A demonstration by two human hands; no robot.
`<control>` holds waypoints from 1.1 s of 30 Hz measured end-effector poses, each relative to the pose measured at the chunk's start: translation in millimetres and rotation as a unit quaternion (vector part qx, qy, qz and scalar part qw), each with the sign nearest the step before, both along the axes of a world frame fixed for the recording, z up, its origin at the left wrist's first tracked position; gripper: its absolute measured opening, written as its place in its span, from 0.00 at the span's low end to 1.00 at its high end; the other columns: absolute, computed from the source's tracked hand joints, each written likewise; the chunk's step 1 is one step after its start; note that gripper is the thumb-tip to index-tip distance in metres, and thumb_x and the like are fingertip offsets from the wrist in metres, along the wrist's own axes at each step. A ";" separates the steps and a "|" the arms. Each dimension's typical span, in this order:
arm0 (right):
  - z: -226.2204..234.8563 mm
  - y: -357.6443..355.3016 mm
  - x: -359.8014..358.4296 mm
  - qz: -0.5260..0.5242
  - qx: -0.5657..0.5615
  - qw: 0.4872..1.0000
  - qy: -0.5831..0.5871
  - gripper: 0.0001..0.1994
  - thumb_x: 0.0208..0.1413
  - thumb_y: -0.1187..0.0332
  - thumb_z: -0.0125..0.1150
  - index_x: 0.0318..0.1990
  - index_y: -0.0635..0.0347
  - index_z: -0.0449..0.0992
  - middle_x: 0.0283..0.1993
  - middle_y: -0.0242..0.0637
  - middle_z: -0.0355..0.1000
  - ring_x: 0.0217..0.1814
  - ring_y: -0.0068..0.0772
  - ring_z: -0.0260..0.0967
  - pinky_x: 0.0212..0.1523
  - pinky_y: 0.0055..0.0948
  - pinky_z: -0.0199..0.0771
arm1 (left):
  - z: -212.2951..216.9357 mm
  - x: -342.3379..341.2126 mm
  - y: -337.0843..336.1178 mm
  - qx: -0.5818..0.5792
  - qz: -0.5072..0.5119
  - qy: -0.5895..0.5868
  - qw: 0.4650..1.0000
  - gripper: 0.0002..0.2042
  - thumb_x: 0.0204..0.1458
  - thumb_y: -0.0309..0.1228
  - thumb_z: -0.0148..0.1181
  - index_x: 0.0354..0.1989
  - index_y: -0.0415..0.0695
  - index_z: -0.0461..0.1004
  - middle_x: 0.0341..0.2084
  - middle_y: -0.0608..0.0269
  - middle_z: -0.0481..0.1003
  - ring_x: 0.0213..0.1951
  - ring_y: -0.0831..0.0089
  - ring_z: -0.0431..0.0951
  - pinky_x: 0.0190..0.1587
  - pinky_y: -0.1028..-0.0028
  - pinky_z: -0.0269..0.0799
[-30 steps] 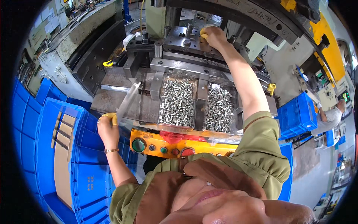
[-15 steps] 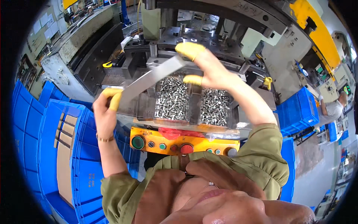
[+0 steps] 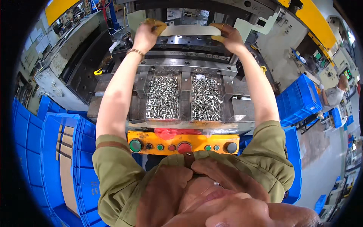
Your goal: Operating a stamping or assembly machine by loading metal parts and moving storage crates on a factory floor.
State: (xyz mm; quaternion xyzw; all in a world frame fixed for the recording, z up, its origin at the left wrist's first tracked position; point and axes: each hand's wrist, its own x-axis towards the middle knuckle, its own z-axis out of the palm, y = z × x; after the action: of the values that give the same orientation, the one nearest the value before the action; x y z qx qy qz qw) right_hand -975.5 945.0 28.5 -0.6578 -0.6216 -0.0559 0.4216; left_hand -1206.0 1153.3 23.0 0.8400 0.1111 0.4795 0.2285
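Observation:
A flat pale metal strip point(image 3: 189, 30) lies across the die of a press, held at both ends. My left hand point(image 3: 146, 34) grips its left end and my right hand point(image 3: 228, 37) grips its right end; both hands have yellow fingertip covers. The strip sits over the grey steel die block point(image 3: 185, 42) at the top of the picture. Below my arms, two open trays hold several small shiny metal rivets, the left tray point(image 3: 163, 96) and the right tray point(image 3: 207, 99).
A yellow control panel point(image 3: 183, 143) with green, red and black buttons runs along the press front. Stacked blue plastic crates point(image 3: 56, 159) stand at my left, more blue crates point(image 3: 298, 100) at right. Another person point(image 3: 334, 94) works at far right.
Both hands swung the metal strip from a slant over the rivet trays up and away onto the die, level now. My left hand rose from low beside the crates.

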 end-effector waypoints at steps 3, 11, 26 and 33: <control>-5.0 15.1 19.4 -0.071 0.026 0.996 -0.043 0.22 0.49 0.76 0.65 0.55 0.58 0.74 0.52 0.39 0.73 0.50 0.33 0.71 0.52 0.25 0.68 | -18.9 33.5 22.5 0.021 0.087 -0.001 0.996 0.08 0.53 0.27 0.55 0.38 0.43 0.79 0.38 0.58 0.78 0.33 0.61 0.77 0.37 0.71 0.71; -25.2 29.7 38.4 -0.041 0.020 0.992 0.116 0.21 0.50 0.74 0.63 0.55 0.59 0.74 0.50 0.41 0.74 0.50 0.36 0.71 0.52 0.25 0.67 | -41.3 52.3 56.3 -0.071 0.068 0.002 0.995 0.11 0.55 0.32 0.52 0.37 0.41 0.80 0.42 0.56 0.78 0.35 0.57 0.78 0.36 0.68 0.71; -39.3 37.8 46.7 -0.147 0.050 0.984 -0.090 0.15 0.49 0.71 0.59 0.46 0.57 0.79 0.56 0.39 0.69 0.59 0.43 0.63 0.57 0.36 0.66 | -42.7 69.0 47.3 0.183 0.184 0.094 0.961 0.17 0.55 0.42 0.48 0.35 0.45 0.82 0.48 0.56 0.76 0.46 0.56 0.74 0.55 0.60 0.60; -47.8 45.0 36.7 -0.257 0.024 0.946 -0.197 0.14 0.52 0.62 0.57 0.44 0.54 0.80 0.57 0.34 0.69 0.63 0.43 0.59 0.59 0.40 0.62 | -37.4 67.5 41.0 0.190 0.222 0.163 0.942 0.16 0.55 0.41 0.48 0.34 0.48 0.83 0.47 0.57 0.77 0.47 0.57 0.74 0.59 0.60 0.58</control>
State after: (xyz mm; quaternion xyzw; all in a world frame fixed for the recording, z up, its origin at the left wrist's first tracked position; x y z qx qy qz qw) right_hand -938.8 989.9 -19.3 -0.7607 -0.5004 -0.3064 0.2776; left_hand -1138.5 1194.3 -14.5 0.8884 0.2368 0.3872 -0.0687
